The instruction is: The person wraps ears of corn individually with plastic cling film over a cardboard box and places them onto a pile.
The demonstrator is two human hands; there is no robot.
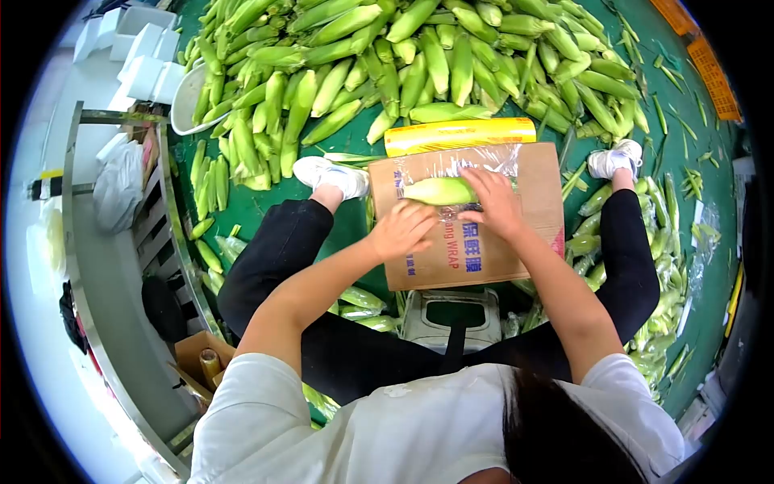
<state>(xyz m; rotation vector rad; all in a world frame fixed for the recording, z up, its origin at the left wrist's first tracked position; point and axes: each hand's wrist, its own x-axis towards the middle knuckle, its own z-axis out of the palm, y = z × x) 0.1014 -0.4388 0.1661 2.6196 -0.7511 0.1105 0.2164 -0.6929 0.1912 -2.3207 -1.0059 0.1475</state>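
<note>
An ear of corn in green husk [439,191] lies across clear plastic film [504,159] on a cardboard box [532,210] between my legs. My left hand [405,227] is at the lower left of the ear, its fingers bent and close together near the corn's end; whether they grip film is too small to tell. At the ear's right end, my right hand [493,202] has its fingers spread, with the thumb apart and the fingertips beside the corn. A yellow roll of film [461,136] sits along the box's far edge.
A large heap of husked corn [435,64] fills the floor ahead. Wrapped ears [657,298] lie at the right, more [359,302] under my legs. A metal rack [153,210] and a small carton [193,359] stand at the left. A plastic stool [419,319] is below the box.
</note>
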